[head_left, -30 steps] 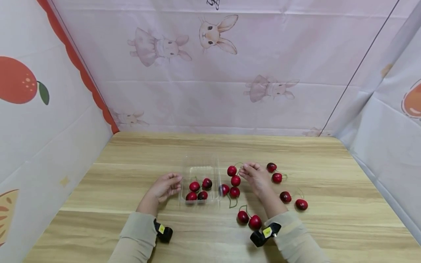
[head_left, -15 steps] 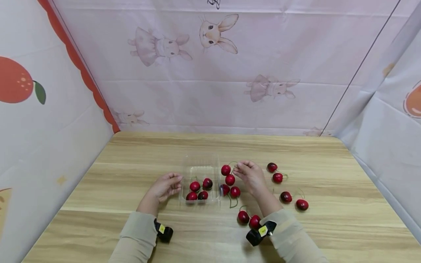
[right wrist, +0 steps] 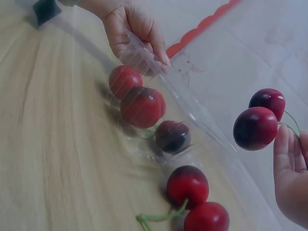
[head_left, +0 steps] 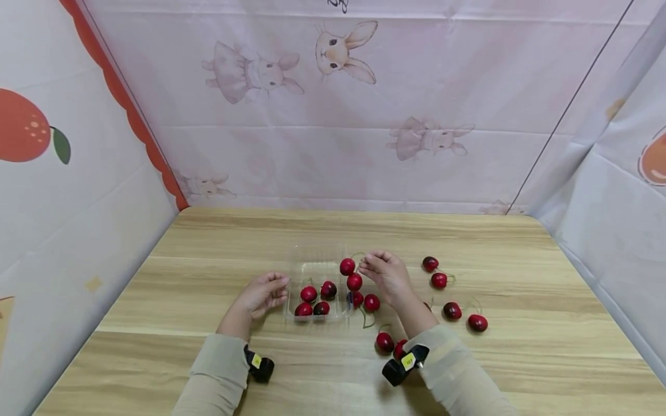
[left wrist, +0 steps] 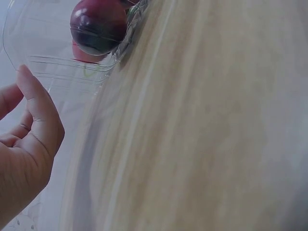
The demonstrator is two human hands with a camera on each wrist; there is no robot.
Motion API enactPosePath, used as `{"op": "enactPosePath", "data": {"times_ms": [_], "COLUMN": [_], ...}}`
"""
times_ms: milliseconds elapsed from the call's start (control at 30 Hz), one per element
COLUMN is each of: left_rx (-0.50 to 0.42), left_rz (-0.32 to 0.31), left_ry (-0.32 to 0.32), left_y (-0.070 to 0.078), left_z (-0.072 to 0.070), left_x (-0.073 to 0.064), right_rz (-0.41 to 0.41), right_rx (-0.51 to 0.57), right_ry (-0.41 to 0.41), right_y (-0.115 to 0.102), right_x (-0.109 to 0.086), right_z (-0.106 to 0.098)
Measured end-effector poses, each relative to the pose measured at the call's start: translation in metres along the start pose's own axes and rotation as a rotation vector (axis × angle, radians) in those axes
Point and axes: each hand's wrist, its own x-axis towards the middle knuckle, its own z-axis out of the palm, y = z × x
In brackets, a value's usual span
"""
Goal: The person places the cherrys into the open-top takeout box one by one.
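My left hand [head_left: 262,296] pinches the left rim of a clear plastic box [head_left: 319,270]; in the left wrist view a fingertip [left wrist: 25,74] lies at its edge. Several dark red cherries [head_left: 309,294] lie inside, toward the near side. My right hand [head_left: 389,276] pinches the green stems of a joined pair of cherries [right wrist: 255,128], which hang from the fingertips beside the box's right rim. Just below that pair in the head view, another cherry pair [head_left: 372,303] lies on the table against the box's right side, stems toward me.
Another cherry pair [head_left: 384,342] lies near my right wrist, partly covered by the black wrist camera [head_left: 398,370]. More cherries [head_left: 439,281] are scattered to the right on the wooden table [head_left: 208,242]. Printed cloth walls [head_left: 291,162] enclose the back and sides.
My right hand has moved left with the hanging cherry pair, bringing it up to the box's right rim. The left hand and the box have stayed in place.
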Motion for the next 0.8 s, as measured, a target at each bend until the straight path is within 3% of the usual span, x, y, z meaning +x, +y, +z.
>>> {"op": "enactPosePath", "data": {"times_ms": [67,200,400,567,800], "left_rx": [0.002,0.002,-0.004,-0.01,-0.029], "left_rz": [-0.001,0.0,0.0,-0.001,0.002], "left_ry": [0.001,0.006,0.013,0.01,-0.001], "left_y": [0.0,0.0,0.001,0.001,0.001], "left_z": [0.0,0.0,0.0,0.0,0.001], "left_x": [0.0,0.0,0.0,-0.001,-0.001], "right_rz": [-0.036,-0.038,0.08,0.052,0.004], "right_rx": [0.016,0.003,-0.053,-0.105,-0.161], "right_ry": [-0.07,-0.095,-0.009,-0.022,-0.079], "right_y": [0.01,0.013,0.003,0.007,0.041], "right_x": [0.008,0.012,0.011,0.017,0.053], "right_z": [-0.008,-0.005,0.014,0.017,-0.012]}}
